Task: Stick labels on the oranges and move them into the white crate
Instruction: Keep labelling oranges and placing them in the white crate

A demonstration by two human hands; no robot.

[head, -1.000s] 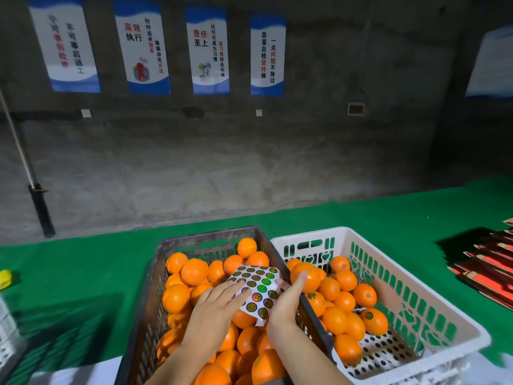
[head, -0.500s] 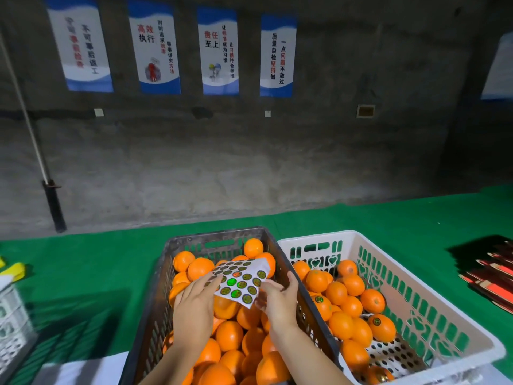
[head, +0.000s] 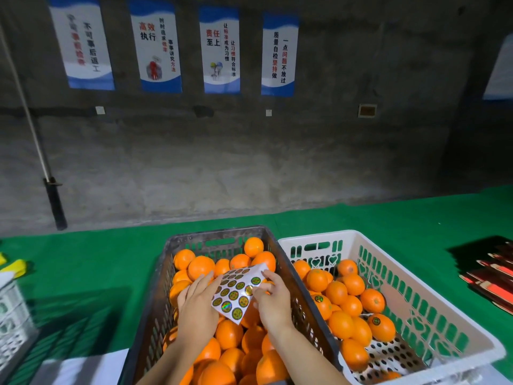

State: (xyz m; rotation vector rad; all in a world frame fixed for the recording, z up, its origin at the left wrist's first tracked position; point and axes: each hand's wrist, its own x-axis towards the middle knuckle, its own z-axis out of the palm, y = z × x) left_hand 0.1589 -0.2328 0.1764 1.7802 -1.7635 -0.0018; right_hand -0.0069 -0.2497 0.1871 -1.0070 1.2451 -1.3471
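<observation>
Fingertips (head: 256,290) of the right hand (head: 273,300) are curled in and pinch a round label (head: 249,289) near the right edge of the label sheet (head: 236,294). A second ago that hand only steadied the sheet's right edge with its fingers straight; it has since closed onto a single sticker, so the peel looks to be starting. Whether the label has lifted off its backing is too small to tell.

The left hand (head: 195,308) holds the sheet's left side with its fingers laid over the edge; its thumb is hidden. The sheet has tilted and turned since a second ago, its far corner now raised.

Both hands hover over the dark crate (head: 155,287), which is heaped with unlabelled oranges (head: 201,266). None is picked up, so the next orange has yet to be chosen. Just beside it on the right, the white crate (head: 316,236) holds a partial layer of fruit, and a labelled orange (head: 381,326) shows its sticker. Both crates stand on the green bench (head: 97,259).

I judge the task to be mid-way: many oranges remain, and this sticker is meant for one of them.
</observation>
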